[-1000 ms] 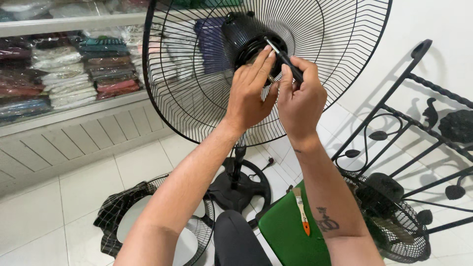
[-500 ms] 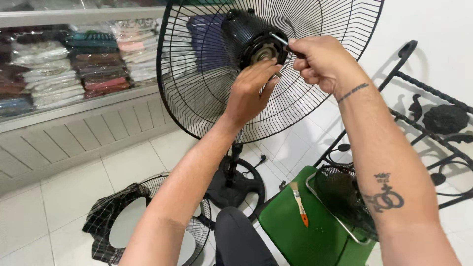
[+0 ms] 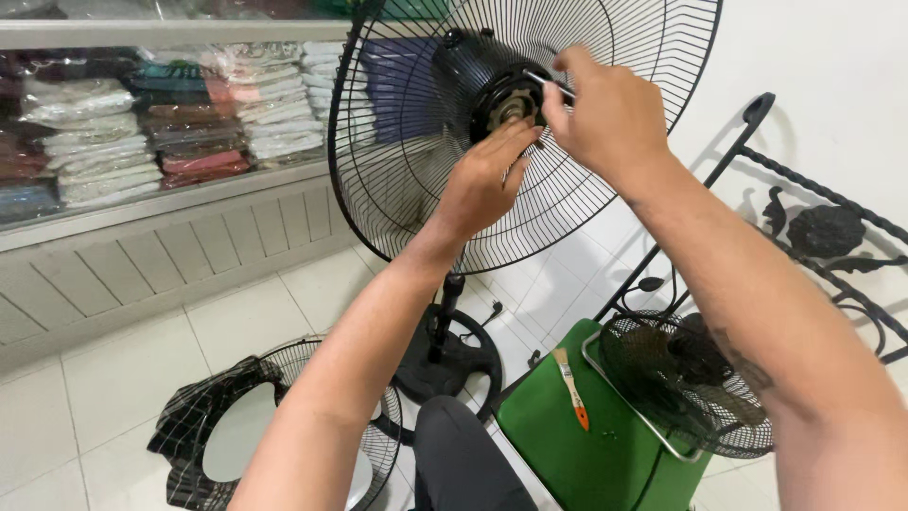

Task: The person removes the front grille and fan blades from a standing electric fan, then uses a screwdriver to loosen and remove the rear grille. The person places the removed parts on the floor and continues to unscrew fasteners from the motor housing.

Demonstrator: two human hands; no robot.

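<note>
Your left hand (image 3: 482, 185) rests with fingers spread against the wire rear guard (image 3: 397, 170) just below the black motor hub (image 3: 497, 90) of the standing fan; your right hand (image 3: 605, 118) pinches a thin metal tool (image 3: 547, 83) whose tip touches the hub, above a green stool (image 3: 586, 445)

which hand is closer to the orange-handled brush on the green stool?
Left. The left hand is at the fan motor hub, high above the brush and slightly to its left. The right hand is higher still, up at the hub's right side.
</note>
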